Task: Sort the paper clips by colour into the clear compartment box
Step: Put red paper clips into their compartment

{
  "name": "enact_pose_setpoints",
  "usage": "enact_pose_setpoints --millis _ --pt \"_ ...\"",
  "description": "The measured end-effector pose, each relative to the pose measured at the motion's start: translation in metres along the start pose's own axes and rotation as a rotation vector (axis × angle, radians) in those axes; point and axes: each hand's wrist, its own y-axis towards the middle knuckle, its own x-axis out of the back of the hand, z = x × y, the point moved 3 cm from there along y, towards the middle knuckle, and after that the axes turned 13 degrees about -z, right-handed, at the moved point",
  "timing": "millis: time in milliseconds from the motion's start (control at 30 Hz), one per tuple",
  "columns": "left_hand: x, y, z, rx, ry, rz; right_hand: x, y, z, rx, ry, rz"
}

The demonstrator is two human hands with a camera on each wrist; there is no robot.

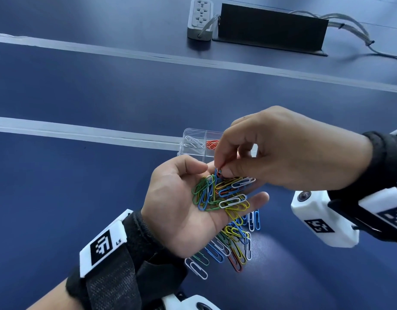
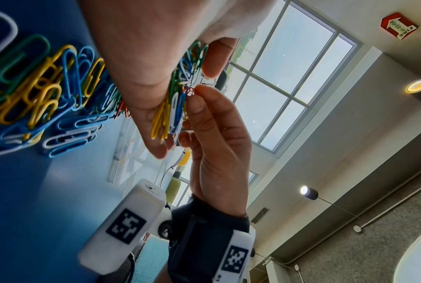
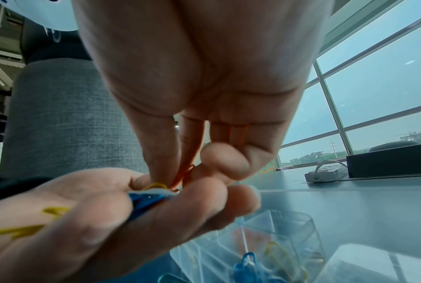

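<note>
My left hand (image 1: 182, 198) lies palm up above the blue table (image 1: 81, 186), fingers relaxed and nearly flat, cradling a handful of paper clips (image 1: 220, 193) in green, blue, yellow, white and red. My right hand (image 1: 282, 151) comes in from the right and hangs over that palm, thumb and forefinger pinching one red clip (image 3: 183, 175) at the far edge of the handful; the other fingers curl loosely. The red clip stands nearly upright between my fingertips (image 3: 163, 172), its lower end still among the others.

Below my left hand, on the near side of the table, a loose pile of clips (image 1: 233, 245) spreads out, with a white one (image 1: 196, 268) lying at its near left edge.

The clear box (image 1: 193, 142) sits just beyond my hands, partly hidden by the right one. Its far left compartment holds white clips (image 1: 194, 142), and the one to its right holds red clips (image 1: 212, 144). The right wrist view also shows blue clips (image 3: 246, 268) in a compartment, though which one I cannot tell.

Far across the table sit a power strip (image 1: 199, 17) and a dark panel (image 1: 271, 27).
</note>
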Motion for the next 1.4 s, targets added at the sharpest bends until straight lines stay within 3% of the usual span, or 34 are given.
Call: enact_pose_setpoints --millis 267,400,667,967,1167,1267,1400 --pt "-0.003 0.001 0.001 0.024 0.062 0.070 0.005 0.000 -0.008 -0.164 0.247 -0.036" --pt "-0.003 0.001 0.001 0.019 0.059 0.057 0.002 -0.001 -0.008 -0.142 0.058 -0.020" --pt "-0.005 0.000 0.002 0.006 0.036 -0.002 0.003 -0.001 -0.004 -0.042 -0.010 0.025" --pt "-0.005 -0.001 0.001 0.015 0.065 -0.017 0.006 0.001 -0.010 -0.175 0.267 0.066" --pt "-0.005 -0.002 0.001 0.029 0.046 -0.022 0.011 0.005 -0.012 -0.188 0.352 -0.037" --pt "-0.004 -0.002 0.002 0.038 0.056 -0.048 0.018 0.013 -0.014 -0.135 0.247 -0.135" --pt "-0.004 -0.001 0.003 0.059 0.070 -0.043 0.020 0.035 -0.014 -0.020 -0.094 -0.159"
